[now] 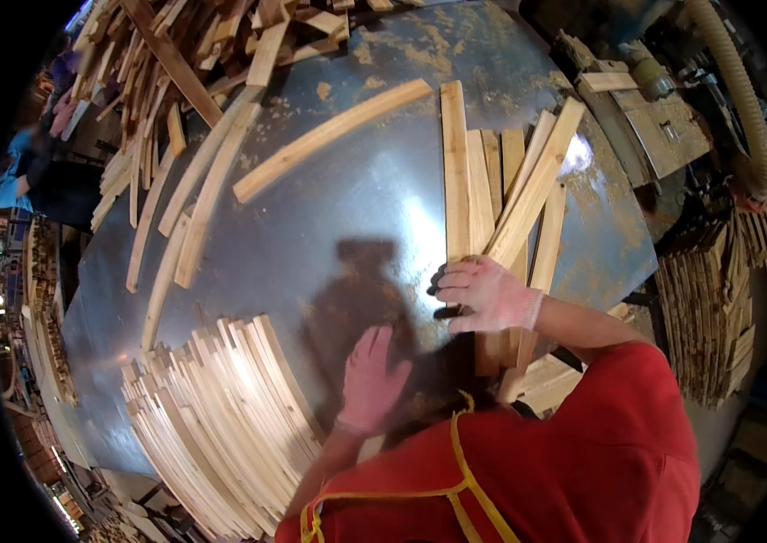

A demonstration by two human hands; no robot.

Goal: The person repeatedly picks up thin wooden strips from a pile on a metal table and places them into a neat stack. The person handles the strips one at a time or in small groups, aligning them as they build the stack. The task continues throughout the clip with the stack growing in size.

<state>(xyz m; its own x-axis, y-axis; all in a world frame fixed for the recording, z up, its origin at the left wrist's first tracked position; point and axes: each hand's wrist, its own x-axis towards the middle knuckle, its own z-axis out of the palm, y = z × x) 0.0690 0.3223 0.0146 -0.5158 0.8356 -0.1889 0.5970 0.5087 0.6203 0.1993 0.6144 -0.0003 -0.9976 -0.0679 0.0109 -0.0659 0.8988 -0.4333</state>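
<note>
Both my hands wear pale pink work gloves. My left hand [374,380] hovers beside a row of pale wooden strips [230,407] lined up side by side at the lower left. Its fingers are extended and nothing is in them. My right hand [492,294] lies across the near part of a loose fan of wooden strips [479,190], fingers spread to the left over them. A diagonal strip [542,172] on top runs from under this hand to the far right. The strips' parts beneath the palm are hidden.
A long wooden strip [334,136] lies alone on the metal table [356,208]. More strips [216,181] lie at the left, below a jumbled wood pile [212,54]. Machinery with a ribbed hose [745,100] and stacked boards [705,308] stand at right. Another person [22,172] is far left.
</note>
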